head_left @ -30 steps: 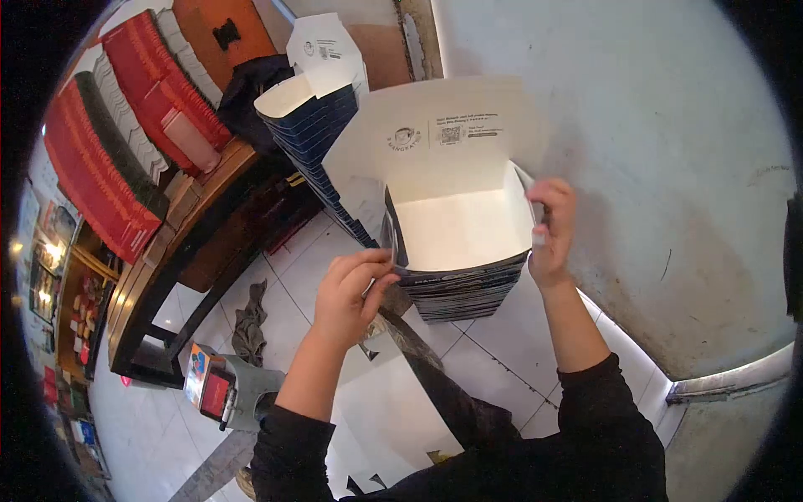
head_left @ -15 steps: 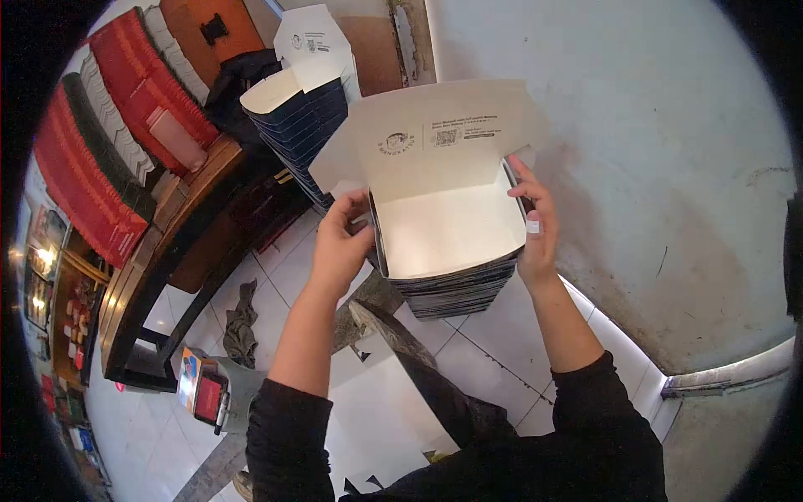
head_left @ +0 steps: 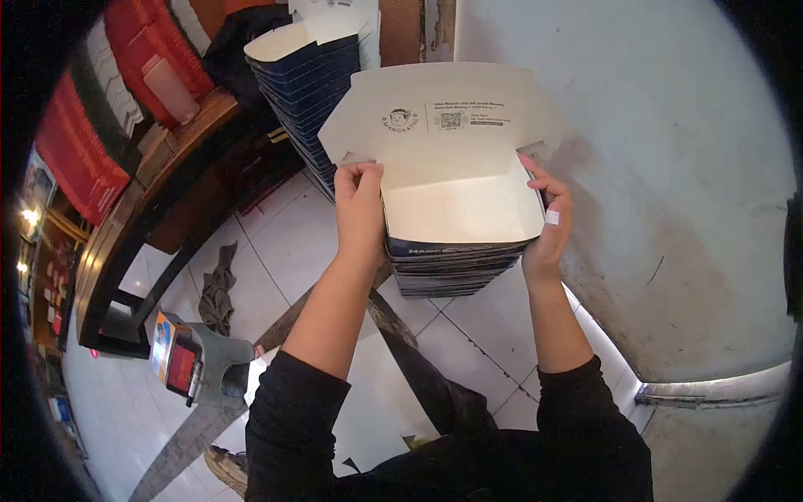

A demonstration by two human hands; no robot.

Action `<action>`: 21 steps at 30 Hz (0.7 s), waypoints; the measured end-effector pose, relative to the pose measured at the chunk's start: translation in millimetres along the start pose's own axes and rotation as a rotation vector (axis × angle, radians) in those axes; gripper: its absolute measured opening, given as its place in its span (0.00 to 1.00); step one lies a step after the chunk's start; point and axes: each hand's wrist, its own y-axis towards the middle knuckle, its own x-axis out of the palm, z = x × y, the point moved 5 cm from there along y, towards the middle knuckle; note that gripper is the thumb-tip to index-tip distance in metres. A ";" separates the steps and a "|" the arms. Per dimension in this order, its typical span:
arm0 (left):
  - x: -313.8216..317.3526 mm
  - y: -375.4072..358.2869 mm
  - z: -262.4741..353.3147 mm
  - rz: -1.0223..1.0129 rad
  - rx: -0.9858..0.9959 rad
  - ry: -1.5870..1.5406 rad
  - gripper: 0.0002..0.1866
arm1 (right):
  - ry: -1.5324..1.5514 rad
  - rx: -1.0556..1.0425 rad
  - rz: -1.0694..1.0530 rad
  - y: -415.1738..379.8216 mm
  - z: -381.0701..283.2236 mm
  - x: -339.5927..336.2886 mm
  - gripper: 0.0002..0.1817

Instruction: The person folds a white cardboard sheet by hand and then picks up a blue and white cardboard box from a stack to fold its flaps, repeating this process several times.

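Observation:
An open paper food box [head_left: 456, 209], cream inside and dark outside, sits on top of a nested stack of similar boxes [head_left: 456, 276] in front of me. Its raised lid [head_left: 443, 105] carries a printed logo and a QR code. My left hand [head_left: 361, 209] is closed at the box's left rear corner, fingers curled over the rim by a small folded tab. On the opposite side, my right hand [head_left: 548, 222] grips the right wall, fingertips near the other tab. A white strip is wrapped on one right finger. White card sheet [head_left: 376, 385] lies below my forearms.
Another tall stack of dark boxes [head_left: 309, 92] stands behind on the left. A curved wooden counter [head_left: 213, 113] holds red packs [head_left: 79, 159]. A grey stool [head_left: 226, 368] and a dark cloth [head_left: 219, 289] are on the tiled floor. A stained wall [head_left: 669, 184] rises at right.
My left hand has moved up to the rear left corner and closed there. The view has shifted; the box stack shows slightly higher and further right. My right hand stays at the right wall.

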 end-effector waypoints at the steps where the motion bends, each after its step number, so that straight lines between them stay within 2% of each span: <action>1: 1.1 -0.9 -1.9 -0.038 -0.050 -0.076 0.14 | 0.000 0.000 -0.012 0.5 -1.3 0.0 0.23; 5: -18.9 -25.0 8.5 -0.086 0.040 0.017 0.15 | -0.077 -0.008 -0.063 5.6 -11.2 -4.7 0.17; 7: -41.4 -51.4 13.2 -0.197 0.265 0.282 0.17 | -0.137 0.004 -0.077 5.1 -13.6 -7.8 0.16; 8: -55.9 -63.7 14.5 -0.201 0.261 0.278 0.17 | -0.184 0.001 -0.091 4.5 -13.5 -9.0 0.15; 10: -66.7 -96.8 30.7 -0.333 0.580 0.746 0.22 | -0.239 0.001 -0.106 3.8 -15.8 -12.4 0.15; 13: -71.7 -123.9 34.3 -0.401 0.653 0.905 0.27 | -0.264 0.014 -0.162 4.3 -13.3 -12.9 0.16; 14: -68.9 -124.7 37.9 -0.391 0.648 0.905 0.27 | -0.223 0.011 -0.163 4.4 -7.4 -15.0 0.16; 16: -43.9 -119.4 52.6 -0.424 0.803 0.876 0.28 | -0.174 0.004 -0.184 4.9 -6.7 -11.6 0.17; 17: -35.0 -110.6 56.9 -0.409 0.804 0.873 0.28 | -0.183 0.019 -0.171 5.5 -9.7 -10.5 0.17; 19: -15.0 -100.9 65.8 -0.455 1.024 0.984 0.28 | -0.195 0.027 -0.166 6.0 -12.4 -11.0 0.17; 21: -20.3 -87.1 48.0 -0.505 1.021 0.977 0.28 | -0.229 0.042 -0.166 5.3 -9.9 -13.4 0.16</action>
